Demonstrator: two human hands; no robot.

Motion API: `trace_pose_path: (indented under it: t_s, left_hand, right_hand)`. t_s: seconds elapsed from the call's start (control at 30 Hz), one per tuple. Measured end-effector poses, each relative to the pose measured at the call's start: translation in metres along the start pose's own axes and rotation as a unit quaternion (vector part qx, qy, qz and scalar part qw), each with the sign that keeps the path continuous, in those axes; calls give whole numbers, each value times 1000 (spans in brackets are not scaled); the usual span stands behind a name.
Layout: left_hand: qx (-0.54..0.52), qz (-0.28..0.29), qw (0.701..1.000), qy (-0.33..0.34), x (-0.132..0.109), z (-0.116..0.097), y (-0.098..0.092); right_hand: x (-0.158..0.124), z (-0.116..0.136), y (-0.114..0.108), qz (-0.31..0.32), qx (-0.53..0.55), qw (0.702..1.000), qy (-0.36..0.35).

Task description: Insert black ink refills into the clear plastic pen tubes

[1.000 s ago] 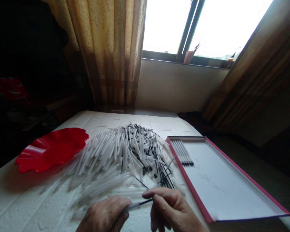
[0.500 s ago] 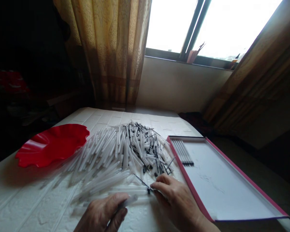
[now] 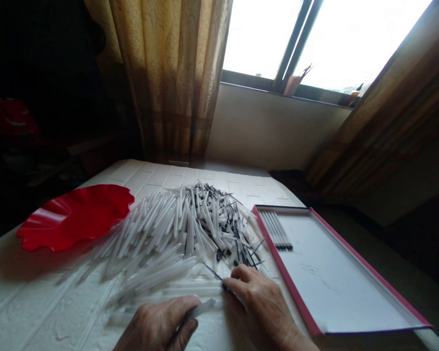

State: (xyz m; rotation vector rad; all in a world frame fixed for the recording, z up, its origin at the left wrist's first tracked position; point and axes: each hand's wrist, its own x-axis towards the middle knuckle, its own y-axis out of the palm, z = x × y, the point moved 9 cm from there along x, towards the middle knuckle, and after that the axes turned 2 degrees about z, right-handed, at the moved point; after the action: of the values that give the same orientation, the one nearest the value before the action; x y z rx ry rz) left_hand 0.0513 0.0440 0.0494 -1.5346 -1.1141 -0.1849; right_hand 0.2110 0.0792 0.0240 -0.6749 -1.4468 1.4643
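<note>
My left hand [image 3: 159, 321] is closed around a clear plastic tube [image 3: 205, 307], whose end sticks out past the thumb toward the right. To the right of it, my right hand [image 3: 261, 304] pinches a thin black rod [image 3: 212, 271] at its near end, where a small black piece is partly covered by the fingertips. The rod's other end points up and left over loose tubes. Just beyond both hands spreads a big pile of clear tubes [image 3: 161, 219], mixed with black rods [image 3: 237, 236] and small black caps [image 3: 219, 254] on its right side.
On the right lies a shallow pink-rimmed box [image 3: 296, 298]; several tubes with black ends [image 3: 276, 231] lie in a row in its far left corner. A red wavy-edged dish [image 3: 76, 214] stands at left on the white brick-patterned table [image 3: 25, 307]. Curtains and a window are behind.
My right hand has shifted slightly left, its fingertips now covering more of the black piece on the rod. My left hand has moved a little right with the tube.
</note>
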Motion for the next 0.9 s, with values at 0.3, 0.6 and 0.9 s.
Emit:
trace_pose_path:
  t_s: [0.3,0.6,0.9]
  left_hand:
    - [-7,3,1000,-5,-4,3,4]
    - [-34,48,998,-12,5,0,2]
    - [-35,95,994,-43,7,2,4]
  right_hand:
    - [-2,2,-3,-93,23,995,-20]
    - [-2,-9,3,-18,487,866,108]
    - [-12,-11,35,26,666,731,147]
